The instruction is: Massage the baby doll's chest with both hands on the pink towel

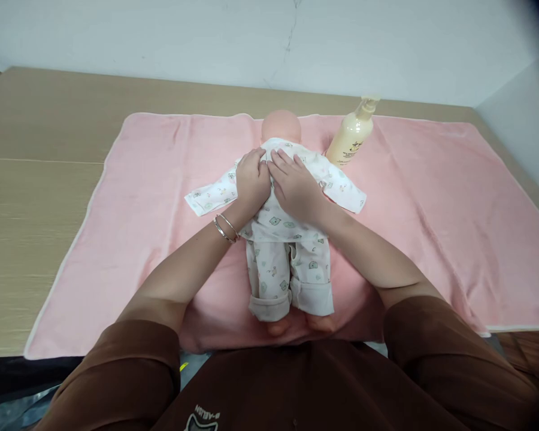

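A baby doll (282,124) lies lengthwise before me, its smooth, hairless head at the far end and no face showing. It wears a white printed shirt (276,222) and matching trousers (272,275) with rolled cuffs. On the left side of the upper body rests my left hand (253,182), open, its fingers slightly bent over the cloth. My right hand (296,184) lies open and flat on the upper middle and right, fingers pointing up and left. The fingertips of both hands come close together near the collar. Both palms are hidden.
A pink blanket (153,197) with a white edge spreads beneath the doll. Beyond the doll's right sleeve stands a cream pump bottle (351,136). The wooden table (40,209) meets a pale, cracked wall (184,42) at the back.
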Available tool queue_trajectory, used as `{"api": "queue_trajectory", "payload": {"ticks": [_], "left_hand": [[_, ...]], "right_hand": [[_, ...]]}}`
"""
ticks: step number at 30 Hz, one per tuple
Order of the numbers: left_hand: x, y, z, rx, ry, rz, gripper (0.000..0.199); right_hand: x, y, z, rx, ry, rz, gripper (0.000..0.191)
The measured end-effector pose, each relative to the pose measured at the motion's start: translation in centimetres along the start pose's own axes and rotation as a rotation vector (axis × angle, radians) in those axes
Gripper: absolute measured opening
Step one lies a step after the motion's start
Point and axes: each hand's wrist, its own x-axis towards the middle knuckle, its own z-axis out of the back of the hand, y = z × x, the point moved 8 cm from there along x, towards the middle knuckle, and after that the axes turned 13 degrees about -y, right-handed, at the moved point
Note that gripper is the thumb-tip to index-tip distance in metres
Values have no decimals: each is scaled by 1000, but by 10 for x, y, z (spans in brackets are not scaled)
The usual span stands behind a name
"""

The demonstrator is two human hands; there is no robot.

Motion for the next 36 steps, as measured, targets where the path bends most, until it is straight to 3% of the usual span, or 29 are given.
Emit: {"api": "queue_trajectory", "payload": {"ticks": [2,6,8,12,14,19,22,25,31,33,36], "left_hand": [[0,0,-1,8,2,-3,46],[0,-3,-1,12,-2,-6,46],[0,-3,0,10,-4,-3,46],[0,-3,0,9,11,0,45],[1,-3,-1,25,33,-4,44],[-5,-19,-6,113,128,-75,47],[-14,-35,-7,143,171,-129,51],[-14,-37,-9,134,228,-144,55],[12,4,-17,78,246,21,53],[9,3,-17,93,245,13,55],[-8,-19,-13,103,260,-99,58]], "right_hand": [[8,-17,-2,31,24,-23,58],[13,-51,2,31,-31,-200,63],[5,-43,4,-21,-69,-226,65],[-8,-2,3,-38,-53,-77,60],[-5,-2,-1,10,-19,-46,60],[19,-64,-4,116,9,-288,69],[22,-82,-1,146,7,-386,73],[14,-67,3,45,17,-381,72],[-4,-18,15,-153,-26,-254,64],[-1,-23,17,-105,-14,-249,60],[10,-48,17,33,9,-287,57]]}}
